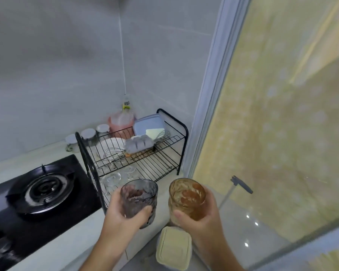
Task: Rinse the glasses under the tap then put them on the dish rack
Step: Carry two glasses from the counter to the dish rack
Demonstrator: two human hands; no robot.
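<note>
My left hand (pixel 123 214) grips a grey ribbed glass (pixel 139 198) smeared with dark residue. An amber glass (pixel 186 198) streaked with brown residue is held upright in my right hand (pixel 200 220). Both glasses hover over the counter's front corner, just in front of the black wire dish rack (pixel 145 159). The rack's upper tier carries a white bowl, a whisk and a grey tray. Clear glasses (pixel 114 178) stand on its lower tier. No tap is in view.
A black gas stove (pixel 41 192) fills the counter at left. Lidded jars (pixel 88 133) and a pink bottle (pixel 119 122) stand behind the rack by the tiled wall. A cream lidded container (pixel 173 249) sits low below my hands. A glass sliding door (pixel 272 133) runs along the right.
</note>
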